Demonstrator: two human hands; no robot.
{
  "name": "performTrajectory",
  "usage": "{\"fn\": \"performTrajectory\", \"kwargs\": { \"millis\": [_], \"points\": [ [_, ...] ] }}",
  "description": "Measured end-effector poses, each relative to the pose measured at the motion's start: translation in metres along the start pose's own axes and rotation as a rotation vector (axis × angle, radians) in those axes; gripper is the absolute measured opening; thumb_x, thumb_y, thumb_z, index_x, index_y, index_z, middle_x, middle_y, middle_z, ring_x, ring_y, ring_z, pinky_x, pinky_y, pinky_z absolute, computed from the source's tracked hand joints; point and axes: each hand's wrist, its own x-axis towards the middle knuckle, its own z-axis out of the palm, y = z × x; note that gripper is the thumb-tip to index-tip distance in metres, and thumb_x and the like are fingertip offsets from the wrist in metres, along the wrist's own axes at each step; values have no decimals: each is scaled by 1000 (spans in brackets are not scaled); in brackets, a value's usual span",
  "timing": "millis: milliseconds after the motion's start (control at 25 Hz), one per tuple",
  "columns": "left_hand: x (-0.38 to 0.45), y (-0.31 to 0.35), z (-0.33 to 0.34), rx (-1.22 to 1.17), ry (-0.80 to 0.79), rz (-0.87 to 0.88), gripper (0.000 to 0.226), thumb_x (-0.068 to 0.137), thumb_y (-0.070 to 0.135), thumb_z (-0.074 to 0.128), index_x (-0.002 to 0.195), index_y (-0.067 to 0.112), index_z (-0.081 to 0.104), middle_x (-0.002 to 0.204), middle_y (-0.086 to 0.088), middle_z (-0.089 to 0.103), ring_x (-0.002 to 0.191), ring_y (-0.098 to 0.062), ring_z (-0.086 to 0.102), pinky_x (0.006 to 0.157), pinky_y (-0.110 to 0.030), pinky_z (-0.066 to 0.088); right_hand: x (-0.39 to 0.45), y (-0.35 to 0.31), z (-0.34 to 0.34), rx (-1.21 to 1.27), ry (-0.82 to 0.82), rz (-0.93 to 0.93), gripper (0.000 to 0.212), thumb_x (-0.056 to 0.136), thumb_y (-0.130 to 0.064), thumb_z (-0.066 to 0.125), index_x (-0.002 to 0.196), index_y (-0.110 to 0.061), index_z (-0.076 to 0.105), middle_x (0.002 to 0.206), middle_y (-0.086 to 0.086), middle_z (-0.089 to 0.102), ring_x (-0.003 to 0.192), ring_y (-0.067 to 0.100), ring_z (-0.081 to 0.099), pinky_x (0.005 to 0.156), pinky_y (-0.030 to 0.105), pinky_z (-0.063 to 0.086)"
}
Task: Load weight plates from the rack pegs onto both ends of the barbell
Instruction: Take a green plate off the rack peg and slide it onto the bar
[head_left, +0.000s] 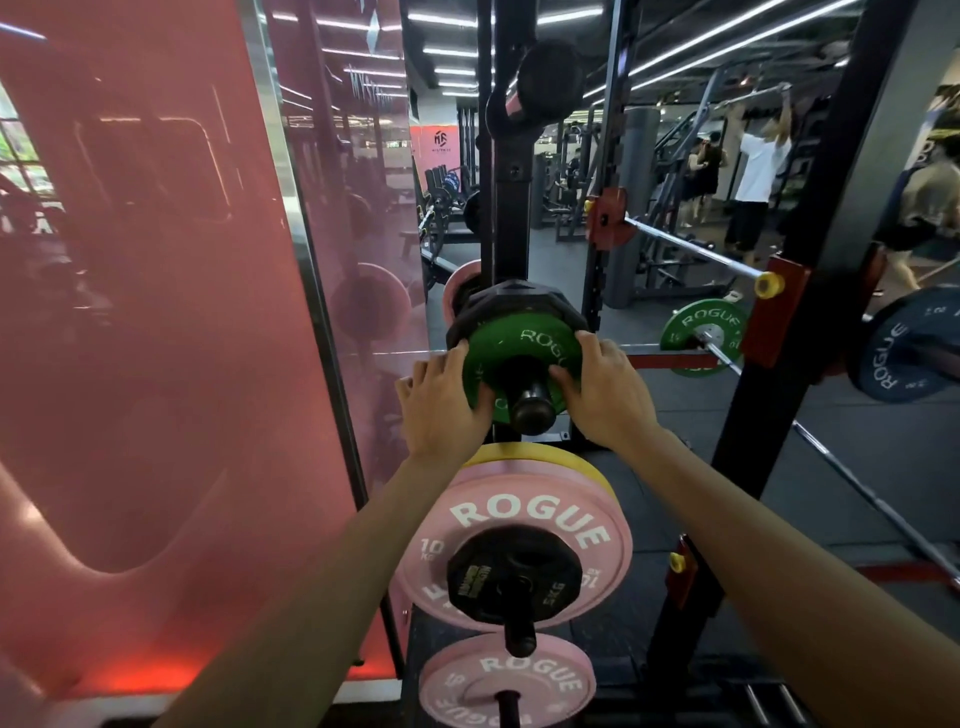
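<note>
A small green Rogue plate (519, 345) sits on a black rack peg (531, 410) at chest height, in front of a black plate (511, 301). My left hand (441, 402) grips its left rim and my right hand (605, 389) grips its right rim, fingers curled over the edge. Below, a second peg carries a pink 10 kg plate (524, 519) with a yellow plate (545, 454) behind it and a small black plate (511, 574) in front. The barbell (696, 249) lies in the rack at right; a blue-black plate (898, 345) is on its near end.
A lower pink plate (506, 680) hangs near the floor. A mirror behind the rack reflects a green plate (704, 332). A red glossy panel (156, 312) fills the left. The black rack upright (800, 338) stands right of my hands. People exercise far right.
</note>
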Motion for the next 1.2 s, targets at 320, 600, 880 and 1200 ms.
{"fn": "performTrajectory", "kwargs": {
  "millis": [320, 600, 880, 1200],
  "points": [
    [-18, -2, -11, -72, 125, 57, 43, 89, 44, 55, 124, 18, 56, 112, 0, 66, 107, -26, 56, 87, -42, 38, -28, 2, -12, 28, 129, 9, 48, 97, -50, 42, 131, -15, 45, 116, 13, 59, 104, 31, 56, 75, 40, 48],
    [-16, 0, -18, -67, 11, -20, 39, 96, 40, 59, 128, 17, 56, 114, -3, 68, 111, -29, 53, 92, -44, 33, -27, 4, -10, 44, 49, 27, 46, 98, -43, 47, 136, -18, 42, 111, 9, 66, 97, 31, 58, 67, 34, 39],
    [-26, 3, -23, -197, 49, -14, 39, 94, 46, 60, 120, 15, 58, 102, -2, 69, 98, -31, 58, 88, -46, 39, -31, -2, -27, 110, -35, 60, 40, 97, -41, 51, 127, -16, 42, 105, 10, 65, 96, 33, 59, 77, 46, 49],
    [-54, 2, -42, -251, 118, 98, 31, 90, 45, 67, 107, 20, 57, 87, 3, 68, 88, -27, 56, 78, -38, 33, -74, -20, -47, 44, 87, 56, 34, 96, -43, 51, 113, -13, 48, 87, 9, 68, 81, 35, 62, 74, 47, 47]
  ]
}}
